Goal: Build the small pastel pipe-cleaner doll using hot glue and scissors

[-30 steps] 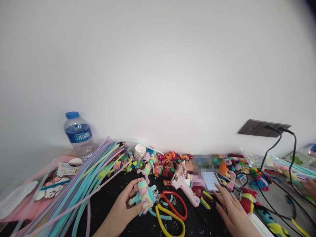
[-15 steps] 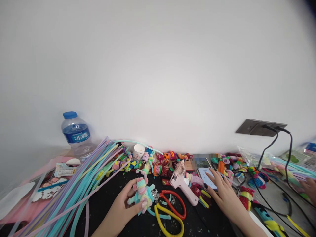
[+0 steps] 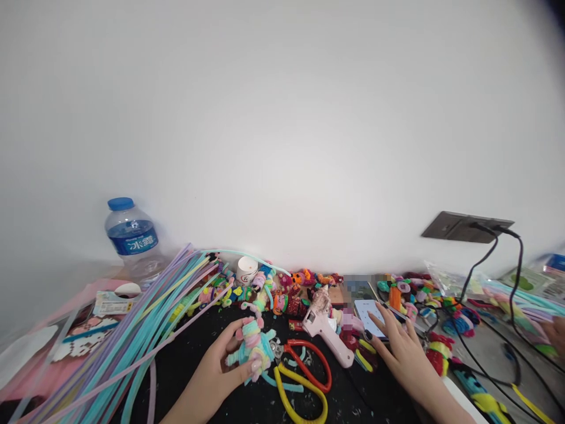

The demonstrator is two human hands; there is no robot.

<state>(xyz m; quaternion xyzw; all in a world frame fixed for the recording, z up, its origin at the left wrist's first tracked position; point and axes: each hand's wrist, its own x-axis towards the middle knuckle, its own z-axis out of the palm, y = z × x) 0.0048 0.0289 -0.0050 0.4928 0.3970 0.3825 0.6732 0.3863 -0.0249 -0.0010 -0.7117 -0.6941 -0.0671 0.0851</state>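
My left hand [image 3: 225, 362] is wrapped round a pastel pipe-cleaner doll [image 3: 256, 347] in pink, turquoise and yellow, held low over the black mat. Just right of the doll lie scissors [image 3: 304, 386] with one red and one yellow handle, and cut turquoise bits beside them. My right hand [image 3: 399, 353] has its fingers spread over a smartphone [image 3: 369, 317] with a lit white screen; its fingertips are at the screen, though whether they press it I cannot tell. A pink glue gun [image 3: 329, 335] rests between the scissors and the phone.
A bundle of pastel pipe cleaners [image 3: 132, 347] covers the left side, near a water bottle [image 3: 132, 238]. Small fuzzy figures and a paper cup [image 3: 247, 270] line the wall. Black cables run from a wall socket [image 3: 463, 228]. Another person's hand [image 3: 556, 338] is at the right edge.
The right hand's fingers have shifted slightly over the phone. The left hand still holds the doll, almost unmoved. The view has shifted very slightly.
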